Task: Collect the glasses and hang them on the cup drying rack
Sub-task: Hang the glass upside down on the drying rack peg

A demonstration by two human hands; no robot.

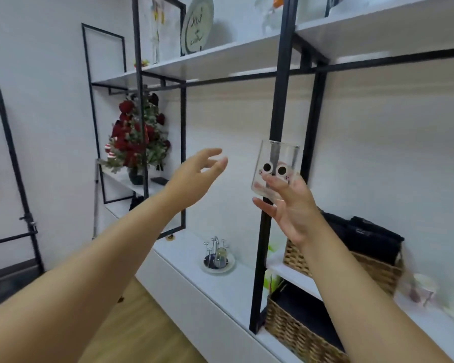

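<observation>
My right hand (291, 205) holds a clear glass (275, 169) printed with two cartoon eyes, upright, raised in front of a black shelf post. My left hand (194, 176) is stretched forward to the left of the glass, fingers apart and holding nothing. Far below, on the white cabinet top, stands the metal cup drying rack (216, 254) on its round tray, with one glass hanging on it upside down.
A black-framed shelving unit (281, 100) with white boards fills the wall. Two wicker baskets (299, 334) sit on the right, a dark bag (362, 234) in the upper one. Red flowers (136, 137) stand at the left. A mug (425, 289) sits at the far right.
</observation>
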